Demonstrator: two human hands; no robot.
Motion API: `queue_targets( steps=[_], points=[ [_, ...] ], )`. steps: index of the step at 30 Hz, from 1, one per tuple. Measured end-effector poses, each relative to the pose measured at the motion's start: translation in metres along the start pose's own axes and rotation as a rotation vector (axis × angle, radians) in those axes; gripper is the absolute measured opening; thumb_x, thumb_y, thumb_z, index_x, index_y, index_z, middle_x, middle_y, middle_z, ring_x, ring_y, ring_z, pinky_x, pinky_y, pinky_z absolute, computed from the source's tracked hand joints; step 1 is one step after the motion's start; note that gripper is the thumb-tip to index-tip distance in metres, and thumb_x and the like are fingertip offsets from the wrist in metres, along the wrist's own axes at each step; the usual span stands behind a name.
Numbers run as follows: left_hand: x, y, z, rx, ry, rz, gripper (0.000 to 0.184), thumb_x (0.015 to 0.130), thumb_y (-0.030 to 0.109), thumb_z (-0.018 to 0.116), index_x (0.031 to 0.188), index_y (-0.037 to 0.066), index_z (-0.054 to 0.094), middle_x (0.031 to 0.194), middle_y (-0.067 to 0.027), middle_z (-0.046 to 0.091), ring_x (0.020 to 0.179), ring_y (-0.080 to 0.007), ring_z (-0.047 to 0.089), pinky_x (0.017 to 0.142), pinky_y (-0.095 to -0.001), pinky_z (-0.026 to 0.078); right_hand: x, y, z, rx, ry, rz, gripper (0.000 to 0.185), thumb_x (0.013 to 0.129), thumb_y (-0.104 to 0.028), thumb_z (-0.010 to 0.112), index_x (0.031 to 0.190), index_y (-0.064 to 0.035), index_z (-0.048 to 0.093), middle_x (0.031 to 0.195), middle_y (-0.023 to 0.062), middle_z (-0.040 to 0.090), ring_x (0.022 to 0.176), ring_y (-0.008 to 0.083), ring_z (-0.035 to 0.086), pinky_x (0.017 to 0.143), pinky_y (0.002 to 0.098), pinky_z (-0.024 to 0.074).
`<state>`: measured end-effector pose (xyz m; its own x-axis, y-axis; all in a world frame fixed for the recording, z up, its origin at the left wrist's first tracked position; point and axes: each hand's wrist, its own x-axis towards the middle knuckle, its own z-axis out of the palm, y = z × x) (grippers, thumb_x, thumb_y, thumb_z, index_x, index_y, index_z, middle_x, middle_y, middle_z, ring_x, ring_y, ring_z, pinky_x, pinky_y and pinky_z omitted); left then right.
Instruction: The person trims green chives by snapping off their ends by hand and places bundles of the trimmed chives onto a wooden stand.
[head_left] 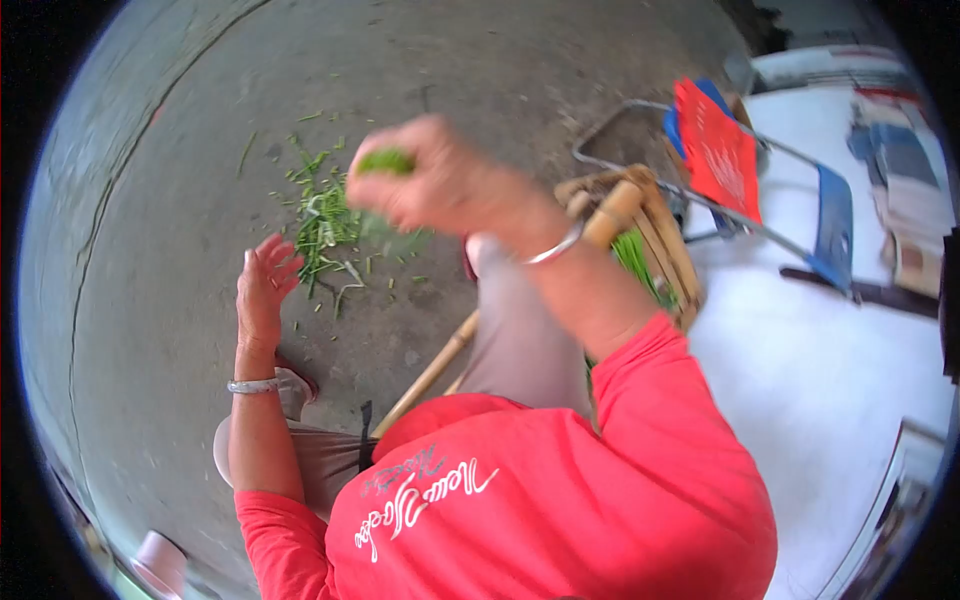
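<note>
1) Right hand (430, 185) clamped on a green bunch (386, 161), likely to keep it together
2) Left hand (268, 285) open, fingers slightly apart, near cut stems (328, 228) on floor (500, 70)

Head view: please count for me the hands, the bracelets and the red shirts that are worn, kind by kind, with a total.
Hands: 2 (left hand, right hand)
Bracelets: 2 (left bracelet, right bracelet)
Red shirt: 1
Total: 5

one head-worn view, from above, facing steeply down, close in
</note>
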<state>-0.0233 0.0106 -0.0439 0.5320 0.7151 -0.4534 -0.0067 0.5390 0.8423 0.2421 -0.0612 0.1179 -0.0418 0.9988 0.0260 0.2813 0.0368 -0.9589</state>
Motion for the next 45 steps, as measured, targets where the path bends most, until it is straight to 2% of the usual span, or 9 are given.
queue_targets(
  steps=[4, 6, 8, 10, 15, 31, 34, 39, 45],
  points=[
    [-0.011, -0.027, 0.015, 0.257, -0.035, -0.184, 0.061, 0.093, 0.052, 0.033, 0.127, 0.003, 0.045, 0.116, -0.0121, 0.057, 0.100, -0.0211, 0.057, 0.085, -0.0343, 0.043, -0.081, -0.055, -0.112, -0.326, 0.337, 0.286, 0.022, 0.079, -0.019, 0.060, 0.069, -0.0002, 0.057, 0.054, 0.0075, 0.049, 0.051, 0.0119, 0.045, 0.050, 0.0305, 0.0402],
    [-0.017, -0.031, 0.019, 0.294, -0.074, -0.188, 0.061, 0.093, 0.052, 0.035, 0.127, 0.002, 0.046, 0.116, -0.0122, 0.057, 0.099, -0.0209, 0.058, 0.084, -0.0342, 0.043, -0.134, -0.035, -0.165, -0.793, 0.311, 0.182, 0.025, 0.079, -0.022, 0.059, 0.071, 0.0011, 0.057, 0.059, 0.0151, 0.054, 0.054, 0.0228, 0.052, 0.054, 0.0349, 0.0423],
    [-0.027, -0.025, 0.029, 0.340, -0.089, -0.197, 0.062, 0.092, 0.053, 0.037, 0.127, 0.002, 0.046, 0.114, -0.0120, 0.058, 0.098, -0.0201, 0.058, 0.082, -0.0333, 0.044, -0.194, 0.005, -0.202, -1.009, 0.323, 0.323, 0.028, 0.079, -0.026, 0.060, 0.076, 0.0019, 0.059, 0.072, 0.0222, 0.060, 0.068, 0.0371, 0.058, 0.063, 0.0420, 0.0456],
    [-0.034, -0.019, 0.038, 0.362, -0.087, -0.181, 0.061, 0.092, 0.051, 0.036, 0.127, 0.002, 0.046, 0.113, -0.0118, 0.058, 0.097, -0.0200, 0.058, 0.081, -0.0330, 0.044, -0.249, 0.046, -0.212, -1.113, 0.357, 0.570, 0.028, 0.080, -0.026, 0.059, 0.086, 0.0005, 0.062, 0.087, 0.0259, 0.061, 0.086, 0.0410, 0.059, 0.075, 0.0457, 0.0467],
    [-0.064, -0.015, 0.062, 0.299, -0.046, -0.170, 0.055, 0.094, 0.047, 0.034, 0.124, 0.003, 0.048, 0.109, -0.0109, 0.060, 0.094, -0.0197, 0.060, 0.079, -0.0322, 0.045, -0.324, 0.118, -0.193, -0.953, 0.458, 1.039, 0.032, 0.081, -0.027, 0.058, 0.099, -0.0007, 0.063, 0.102, 0.0247, 0.061, 0.100, 0.0386, 0.057, 0.088, 0.0438, 0.0455],
    [-0.129, -0.081, 0.057, 0.164, 0.076, -0.380, 0.053, 0.095, 0.046, 0.031, 0.123, 0.003, 0.046, 0.107, -0.0108, 0.060, 0.092, -0.0235, 0.061, 0.075, -0.0344, 0.048, -0.323, 0.179, -0.205, -0.724, 0.689, 1.025, 0.039, 0.076, -0.027, 0.059, 0.106, -0.0016, 0.062, 0.110, 0.0237, 0.059, 0.107, 0.0356, 0.055, 0.091, 0.0406, 0.0436],
    [-0.129, -0.081, 0.057, 0.185, 0.087, -0.381, 0.051, 0.095, 0.045, 0.033, 0.123, 0.004, 0.047, 0.107, -0.0105, 0.060, 0.092, -0.0231, 0.061, 0.074, -0.0340, 0.048, -0.323, 0.181, -0.203, -0.648, 0.667, 1.007, 0.048, 0.076, -0.035, 0.060, 0.107, 0.0020, 0.062, 0.112, 0.0243, 0.058, 0.108, 0.0348, 0.054, 0.094, 0.0389, 0.0418],
    [-0.126, -0.085, 0.059, 0.146, 0.105, -0.377, 0.044, 0.096, 0.041, 0.035, 0.117, 0.005, 0.049, 0.100, -0.0097, 0.062, 0.085, -0.0197, 0.062, 0.070, -0.0317, 0.048, -0.328, 0.191, -0.203, -0.414, 0.694, 0.932, 0.086, 0.075, -0.064, 0.052, 0.120, 0.0089, 0.051, 0.123, 0.0262, 0.051, 0.120, 0.0326, 0.046, 0.102, 0.0360, 0.0337],
    [-0.120, -0.089, 0.058, 0.132, 0.098, -0.380, 0.044, 0.096, 0.041, 0.036, 0.117, 0.005, 0.050, 0.100, -0.0095, 0.062, 0.086, -0.0205, 0.062, 0.070, -0.0323, 0.048, -0.326, 0.149, -0.186, -0.313, 0.768, 0.855, 0.098, 0.072, -0.072, 0.048, 0.130, 0.0065, 0.041, 0.136, 0.0223, 0.040, 0.128, 0.0310, 0.036, 0.107, 0.0349, 0.0261]
  ],
)
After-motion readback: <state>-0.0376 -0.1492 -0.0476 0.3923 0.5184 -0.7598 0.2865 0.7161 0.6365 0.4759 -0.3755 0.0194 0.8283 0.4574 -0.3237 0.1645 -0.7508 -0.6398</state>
